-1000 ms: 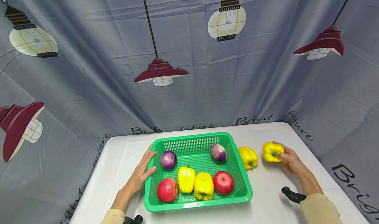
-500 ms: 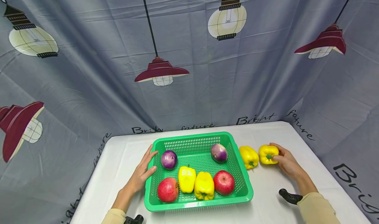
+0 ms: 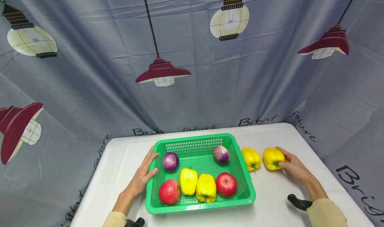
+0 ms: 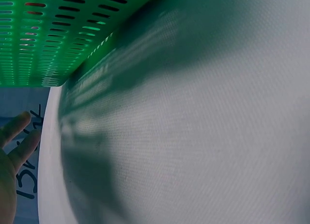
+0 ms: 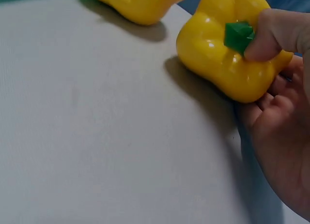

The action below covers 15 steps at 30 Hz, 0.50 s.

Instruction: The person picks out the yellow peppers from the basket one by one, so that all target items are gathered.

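Right hand (image 3: 295, 167) is gripping a yellow pepper (image 3: 273, 158) at the right of the white table (image 3: 267, 200); can't tell if it's touching down. Second pepper (image 3: 251, 159) is lying beside the green basket (image 3: 201, 207). Left hand (image 3: 143, 176) is resting straight-fingered at its rim. Looks partway: third pepper (image 3: 189, 182) and fourth pepper (image 3: 206, 188) sitting inside, two outside.

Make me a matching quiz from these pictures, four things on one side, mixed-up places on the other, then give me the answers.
Things
1. Left hand
2. Red apples
3. Right hand
4. Round purple items

Places
A. Around a yellow pepper, outside the basket
B. Inside the basket, toward its far side
C. At the basket's left rim
D. Inside the basket, toward its near side

Pairs: 1-C, 2-D, 3-A, 4-B
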### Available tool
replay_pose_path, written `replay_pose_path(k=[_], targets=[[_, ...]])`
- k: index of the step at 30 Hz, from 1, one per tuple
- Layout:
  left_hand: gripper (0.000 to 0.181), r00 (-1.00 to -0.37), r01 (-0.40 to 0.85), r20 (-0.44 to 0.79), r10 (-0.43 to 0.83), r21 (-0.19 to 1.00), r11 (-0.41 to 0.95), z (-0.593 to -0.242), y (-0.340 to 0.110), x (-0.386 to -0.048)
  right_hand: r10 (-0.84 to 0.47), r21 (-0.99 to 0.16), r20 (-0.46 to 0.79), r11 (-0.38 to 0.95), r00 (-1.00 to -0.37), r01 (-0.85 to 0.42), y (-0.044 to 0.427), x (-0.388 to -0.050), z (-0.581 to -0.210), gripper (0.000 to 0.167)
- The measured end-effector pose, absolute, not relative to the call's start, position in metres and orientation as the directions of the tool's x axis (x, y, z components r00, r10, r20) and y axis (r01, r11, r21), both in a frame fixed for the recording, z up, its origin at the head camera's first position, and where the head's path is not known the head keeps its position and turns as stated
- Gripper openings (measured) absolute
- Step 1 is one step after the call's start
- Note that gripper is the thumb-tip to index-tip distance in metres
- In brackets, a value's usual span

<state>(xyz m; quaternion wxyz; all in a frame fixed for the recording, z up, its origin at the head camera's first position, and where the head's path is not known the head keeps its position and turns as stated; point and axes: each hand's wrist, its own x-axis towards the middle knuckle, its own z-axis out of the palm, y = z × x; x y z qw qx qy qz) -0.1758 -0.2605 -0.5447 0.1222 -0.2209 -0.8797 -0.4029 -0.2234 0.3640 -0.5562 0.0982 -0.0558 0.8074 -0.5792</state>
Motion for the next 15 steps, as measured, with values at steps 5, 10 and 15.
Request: replay_pose_path(k=[5, 10, 15], targets=[[0.057, -0.873, 0.486, 0.390, 0.292, 0.655, 0.578, -0.5437, -0.2613, -0.1753, -0.168, -0.898, -0.100, 0.441, -0.981, 0.016, 0.3646, -0.2229, -0.5586, 0.078], [0.057, -0.873, 0.487, 0.384, 0.300, 0.663, 0.568, -0.5420, -0.2607, -0.1748, -0.156, -0.859, -0.105, 0.512, -0.982, 0.011, 0.3633, -0.2238, -0.5594, 0.077], [0.058, -0.872, 0.490, 0.382, 0.308, 0.664, 0.565, -0.5405, -0.2602, -0.1739, -0.162, -0.853, -0.108, 0.521, -0.981, 0.007, 0.3613, -0.2233, -0.5584, 0.076]])
